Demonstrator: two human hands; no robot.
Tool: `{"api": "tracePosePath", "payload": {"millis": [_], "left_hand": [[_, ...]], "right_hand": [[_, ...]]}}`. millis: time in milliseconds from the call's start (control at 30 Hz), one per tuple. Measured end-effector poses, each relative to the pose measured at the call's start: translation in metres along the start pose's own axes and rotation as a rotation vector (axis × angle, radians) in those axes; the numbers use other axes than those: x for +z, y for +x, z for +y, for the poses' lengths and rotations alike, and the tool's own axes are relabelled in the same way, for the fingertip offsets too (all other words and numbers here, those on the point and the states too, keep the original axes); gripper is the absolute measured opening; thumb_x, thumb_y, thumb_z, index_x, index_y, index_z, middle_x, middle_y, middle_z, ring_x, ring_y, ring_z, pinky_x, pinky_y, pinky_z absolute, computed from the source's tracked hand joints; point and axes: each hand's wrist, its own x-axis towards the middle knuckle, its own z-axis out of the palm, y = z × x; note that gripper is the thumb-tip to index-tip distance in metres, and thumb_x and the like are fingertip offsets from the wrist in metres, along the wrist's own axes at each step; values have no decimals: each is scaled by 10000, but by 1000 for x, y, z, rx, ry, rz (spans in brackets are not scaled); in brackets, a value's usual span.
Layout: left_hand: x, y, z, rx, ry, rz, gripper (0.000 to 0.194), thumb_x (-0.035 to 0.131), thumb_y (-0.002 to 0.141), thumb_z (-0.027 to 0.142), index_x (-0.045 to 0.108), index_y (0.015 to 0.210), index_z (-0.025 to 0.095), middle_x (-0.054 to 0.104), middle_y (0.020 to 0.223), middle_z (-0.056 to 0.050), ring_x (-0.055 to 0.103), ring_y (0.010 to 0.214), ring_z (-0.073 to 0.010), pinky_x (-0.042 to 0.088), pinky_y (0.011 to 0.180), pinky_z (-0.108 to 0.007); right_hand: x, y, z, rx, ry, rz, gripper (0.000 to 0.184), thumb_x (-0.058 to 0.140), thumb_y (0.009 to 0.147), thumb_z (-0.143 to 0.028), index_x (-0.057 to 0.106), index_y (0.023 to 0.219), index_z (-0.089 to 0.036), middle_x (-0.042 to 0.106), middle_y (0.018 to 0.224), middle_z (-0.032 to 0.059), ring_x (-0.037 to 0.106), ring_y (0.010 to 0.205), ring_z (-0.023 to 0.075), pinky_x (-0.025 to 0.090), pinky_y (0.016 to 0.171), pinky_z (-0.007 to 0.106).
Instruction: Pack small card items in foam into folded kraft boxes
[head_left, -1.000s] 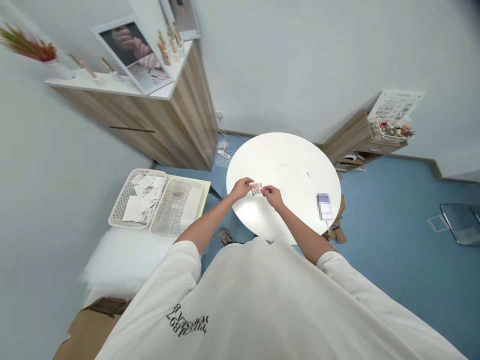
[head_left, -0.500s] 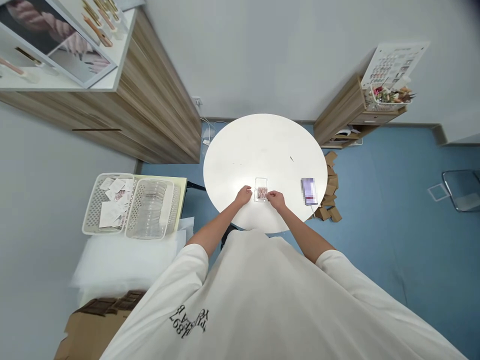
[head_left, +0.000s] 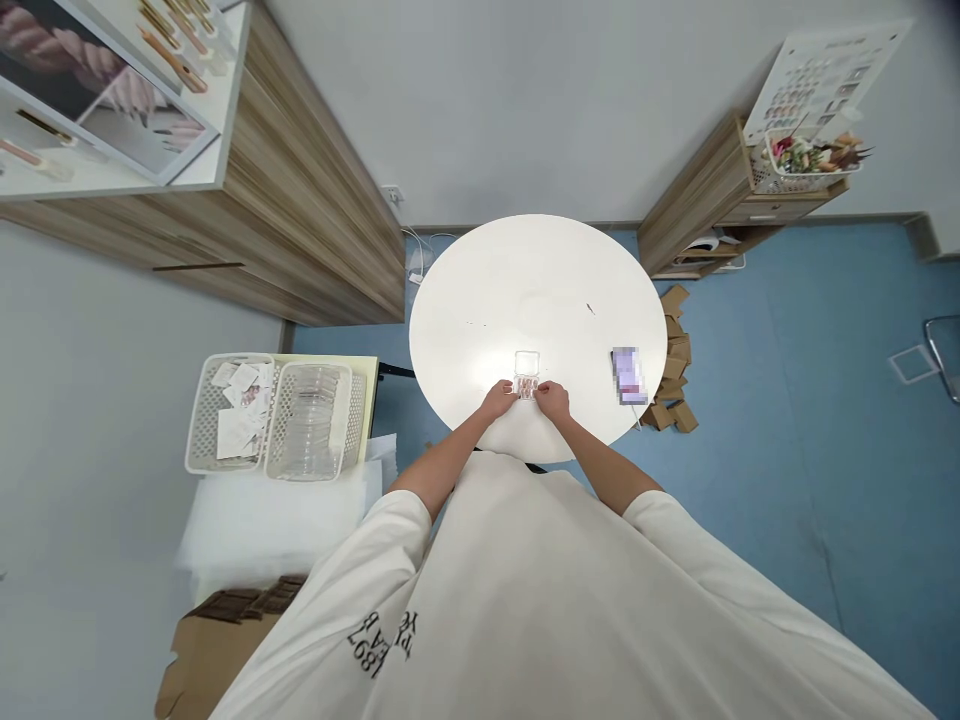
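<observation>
A small clear plastic case point(head_left: 526, 372) with pink press-on nails in it lies on the round white table point(head_left: 525, 290), near its front edge. My left hand point(head_left: 499, 401) pinches the case's near left corner with closed fingers. On the other side, my right hand point(head_left: 553, 398) pinches the near right corner the same way. The lid part of the case sticks out toward the far side of the table.
A phone point(head_left: 628, 374) lies at the table's right edge. Two white baskets point(head_left: 277, 415), one with paper packets and one with clear cases, stand at left. Wooden cabinets point(head_left: 300, 220) line the wall; cardboard pieces point(head_left: 671, 350) lie on the blue floor.
The nail set was held up between both hands a second ago; now it sits in the clear case on the table and both hands hold the case's near edge. The camera tilted down.
</observation>
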Motion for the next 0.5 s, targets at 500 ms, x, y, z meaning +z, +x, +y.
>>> {"api": "tracePosePath", "payload": {"millis": [500], "left_hand": [[-7,54,14,54,-43,118,551,602,776,115,555,1321,182,550,1469,-152,515,1372,-251,444,1065,-377]], "right_hand": [[-13,34,-16,-42,251,-48,514,580,774,-231,643,1282,-185,640,1367,116,635,1190,232,469,1077,394]]}}
